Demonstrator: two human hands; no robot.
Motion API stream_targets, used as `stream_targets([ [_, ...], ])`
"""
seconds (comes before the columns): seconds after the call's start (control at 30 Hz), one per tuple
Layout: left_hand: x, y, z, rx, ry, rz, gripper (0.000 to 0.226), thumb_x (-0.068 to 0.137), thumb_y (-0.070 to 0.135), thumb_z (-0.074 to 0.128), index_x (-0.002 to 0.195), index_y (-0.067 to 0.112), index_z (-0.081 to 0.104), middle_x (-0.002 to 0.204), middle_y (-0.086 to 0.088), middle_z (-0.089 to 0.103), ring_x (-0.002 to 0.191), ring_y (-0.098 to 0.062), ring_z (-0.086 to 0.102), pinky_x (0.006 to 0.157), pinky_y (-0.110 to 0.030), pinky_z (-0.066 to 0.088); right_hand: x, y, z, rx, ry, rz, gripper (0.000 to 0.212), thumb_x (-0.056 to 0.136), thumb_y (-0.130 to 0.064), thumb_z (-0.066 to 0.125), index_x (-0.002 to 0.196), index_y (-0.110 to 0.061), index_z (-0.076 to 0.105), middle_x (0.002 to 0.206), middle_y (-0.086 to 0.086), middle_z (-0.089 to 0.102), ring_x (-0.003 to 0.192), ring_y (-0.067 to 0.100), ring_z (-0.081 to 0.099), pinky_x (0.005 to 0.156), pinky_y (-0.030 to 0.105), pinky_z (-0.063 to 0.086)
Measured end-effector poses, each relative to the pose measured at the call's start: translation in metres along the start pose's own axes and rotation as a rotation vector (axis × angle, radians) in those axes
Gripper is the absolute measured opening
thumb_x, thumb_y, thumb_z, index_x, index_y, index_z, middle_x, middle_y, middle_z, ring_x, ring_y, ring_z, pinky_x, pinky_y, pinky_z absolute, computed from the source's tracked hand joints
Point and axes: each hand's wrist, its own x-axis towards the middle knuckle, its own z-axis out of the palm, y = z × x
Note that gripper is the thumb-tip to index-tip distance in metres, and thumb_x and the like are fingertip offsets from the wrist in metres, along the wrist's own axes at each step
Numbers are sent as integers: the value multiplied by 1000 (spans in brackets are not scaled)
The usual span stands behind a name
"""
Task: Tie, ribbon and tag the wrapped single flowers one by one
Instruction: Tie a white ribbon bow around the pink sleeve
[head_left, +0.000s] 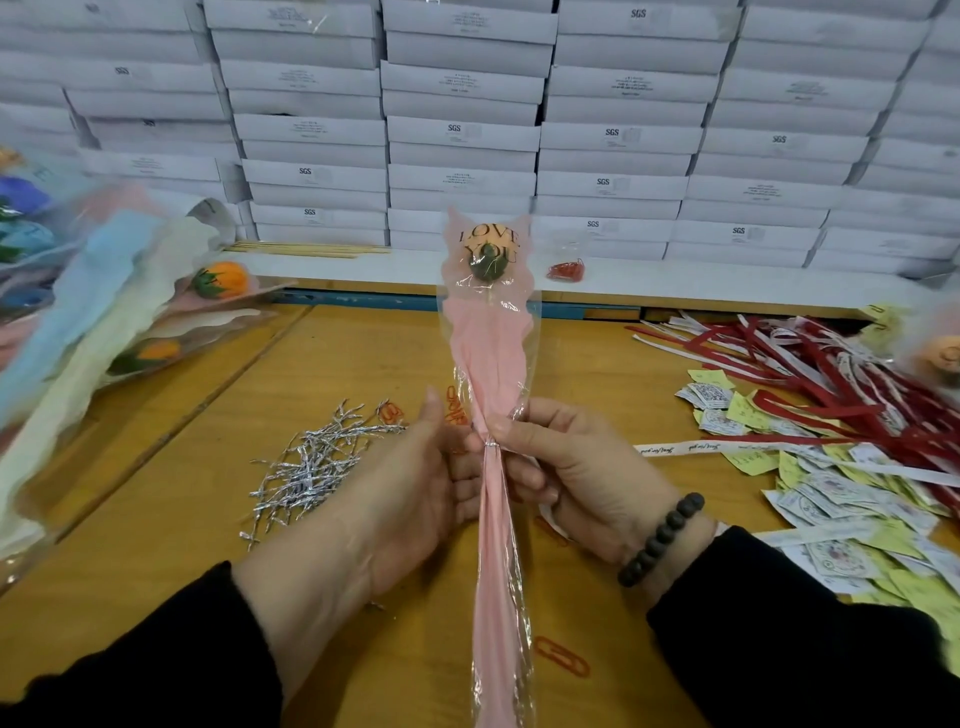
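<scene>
A single flower in a pink and clear wrap marked "LOVE YOU" stands upright in front of me. A silver twist tie cinches the wrap at its narrow neck. My left hand grips the wrap at the neck from the left. My right hand, with a bead bracelet on the wrist, pinches it at the tie from the right. Loose silver twist ties lie in a heap on the wooden table to the left. Red and white ribbons and paper tags lie to the right.
Wrapped flowers in pale colours are piled at the left. Stacked white boxes form a wall behind the table. A small bag of red clips sits on the white ledge. Orange paper clips lie near the table's front.
</scene>
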Motion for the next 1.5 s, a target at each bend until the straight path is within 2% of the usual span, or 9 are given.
stream_targets([
  [0.17,1,-3,-1,-37,-28,49,34,95,19,40,111,-6,56,72,-17,61,76,-31,62,95,-44,45,-1,-1,1,-18,-30,21,35,70,-14,63,97,8,58,73,12,66,34,2,38,33,10,33],
  [0.33,2,-4,-4,-58,-19,120,34,74,-6,53,107,-2,60,77,-16,59,72,-24,54,79,-32,47,-2,-1,0,-75,-44,13,38,70,-16,64,100,7,60,78,14,63,37,2,38,33,10,29],
  [0.5,3,4,-8,-118,38,243,38,67,4,58,105,5,59,61,-2,66,52,-9,59,51,-18,50,-1,0,-1,-95,-37,-1,16,81,-7,59,94,3,62,74,10,66,36,1,36,33,10,25],
  [0.7,3,9,-13,-202,142,257,33,65,9,62,97,11,59,57,0,64,52,-11,63,51,-19,53,3,1,-7,-18,26,-12,15,68,-15,64,79,-6,61,71,10,64,32,2,34,30,10,25],
  [0.93,0,19,-14,-187,159,275,49,60,4,63,107,17,58,56,3,62,46,-5,52,39,-14,39,4,0,-11,-2,19,-15,16,86,-4,56,73,-8,65,69,10,66,31,1,29,29,11,24],
  [1.2,4,28,-28,-280,407,298,25,88,-8,41,99,14,47,72,-10,57,55,-10,51,39,-15,39,4,0,-12,-21,104,-4,19,88,-1,53,71,-5,61,55,5,62,27,1,27,28,11,25],
  [1.3,3,37,-38,-287,506,379,33,90,-6,43,115,15,46,80,-5,52,62,-9,50,50,-15,40,5,-5,-18,-23,158,-19,14,88,-1,52,75,-1,58,52,2,60,28,1,26,27,12,22],
  [1.43,-1,41,-40,56,598,373,51,86,12,61,133,24,43,124,-12,53,114,-24,52,107,-39,33,7,-4,-21,-36,204,-41,12,89,-1,51,79,4,55,48,-2,59,27,1,25,27,12,20],
  [1.5,-1,37,-35,229,613,357,57,85,25,64,137,30,41,143,-9,39,128,-26,40,103,-37,25,8,-3,-22,-26,237,-41,12,89,-1,52,78,4,56,52,1,61,28,2,25,27,12,20],
])
